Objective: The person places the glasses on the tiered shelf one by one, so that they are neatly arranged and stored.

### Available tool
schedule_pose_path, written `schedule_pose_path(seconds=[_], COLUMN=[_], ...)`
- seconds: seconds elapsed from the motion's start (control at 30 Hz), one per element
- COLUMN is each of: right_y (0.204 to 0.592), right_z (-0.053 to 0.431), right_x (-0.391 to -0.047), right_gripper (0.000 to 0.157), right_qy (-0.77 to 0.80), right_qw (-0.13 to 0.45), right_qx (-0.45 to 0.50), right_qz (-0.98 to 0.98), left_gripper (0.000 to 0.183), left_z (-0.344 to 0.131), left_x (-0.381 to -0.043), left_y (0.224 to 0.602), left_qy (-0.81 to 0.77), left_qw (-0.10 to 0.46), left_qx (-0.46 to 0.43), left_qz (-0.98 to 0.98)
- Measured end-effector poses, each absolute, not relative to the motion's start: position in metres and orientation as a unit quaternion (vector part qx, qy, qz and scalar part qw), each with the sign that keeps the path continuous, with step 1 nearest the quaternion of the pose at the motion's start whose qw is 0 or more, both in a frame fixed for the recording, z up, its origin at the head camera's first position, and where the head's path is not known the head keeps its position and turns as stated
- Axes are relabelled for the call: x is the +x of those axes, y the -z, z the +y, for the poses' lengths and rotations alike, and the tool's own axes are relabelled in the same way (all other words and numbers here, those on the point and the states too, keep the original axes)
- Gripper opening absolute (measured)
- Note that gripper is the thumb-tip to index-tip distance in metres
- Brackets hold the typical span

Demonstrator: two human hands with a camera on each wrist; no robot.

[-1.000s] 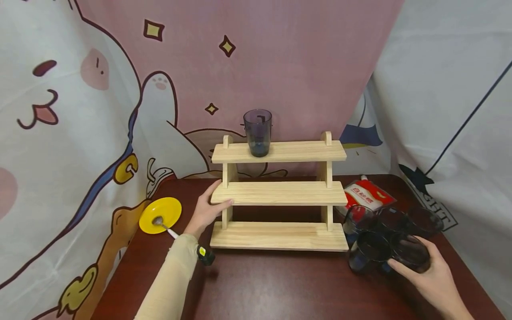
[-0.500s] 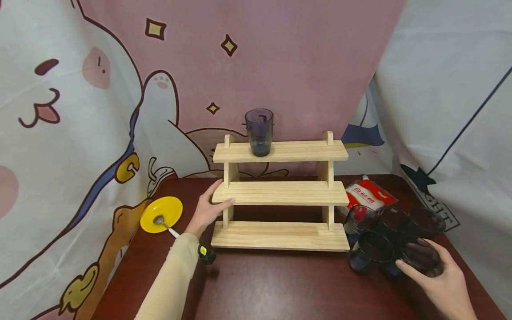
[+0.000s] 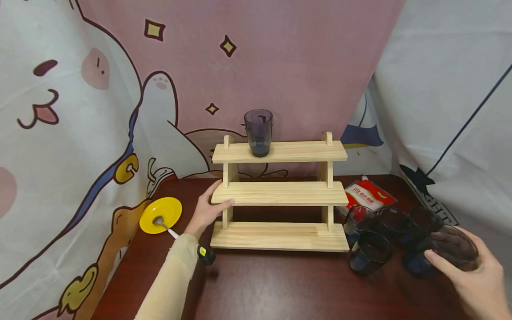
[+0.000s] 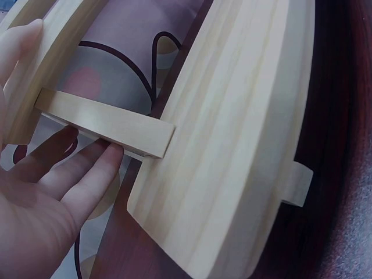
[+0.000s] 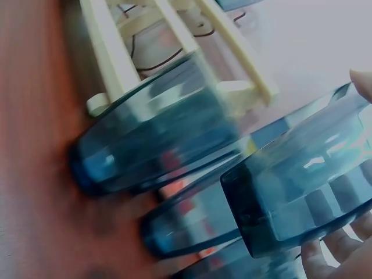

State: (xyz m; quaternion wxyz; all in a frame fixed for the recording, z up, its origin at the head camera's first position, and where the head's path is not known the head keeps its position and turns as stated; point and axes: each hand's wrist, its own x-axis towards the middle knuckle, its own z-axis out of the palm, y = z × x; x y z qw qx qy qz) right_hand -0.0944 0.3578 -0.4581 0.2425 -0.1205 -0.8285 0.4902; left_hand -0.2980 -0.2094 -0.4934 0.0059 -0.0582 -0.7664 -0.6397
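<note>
My left hand grips the left side of a three-tier wooden shelf rack. Its thumb lies on the middle board; in the left wrist view the other fingers touch the upright from behind. My right hand holds a dark tinted drinking glass, thumb on the near side and fingers round the far side. The right wrist view shows this glass tilted and raised beside the others. Several more dark glasses stand grouped at the rack's right. One purple-grey glass stands on the top board.
A red and white packet lies behind the glasses. On the left, a yellow plate carries a spoon. The dark red-brown table is backed by printed cloth.
My right hand has drawn its glass rightward, away from the front glass of the group. My left hand and the rack have stayed put.
</note>
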Motion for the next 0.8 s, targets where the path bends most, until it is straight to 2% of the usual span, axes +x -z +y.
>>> schedule_pose_path(seconds=[0.27,0.63,0.8], right_y=[0.422,0.389,0.379], right_z=[0.351,0.328,0.314], right_x=[-0.113,-0.143,-0.161], right_gripper=[0.072,0.065,0.063], right_qy=[-0.607,-0.703,-0.738], right_qw=[0.292,0.236,0.21], right_qx=[-0.043,0.071,0.116], right_qz=[-0.738,-0.667,-0.63], left_gripper=[0.085,0.09,0.089], left_z=[-0.209,-0.21,-0.206], left_x=[-0.298,-0.299,-0.289], left_y=[0.491,0.488,0.473], left_qy=[0.638,0.639,0.642], left_qw=[0.009,-0.006,-0.015], left_qx=[-0.061,-0.043,-0.041], left_qz=[-0.768,-0.768,-0.765])
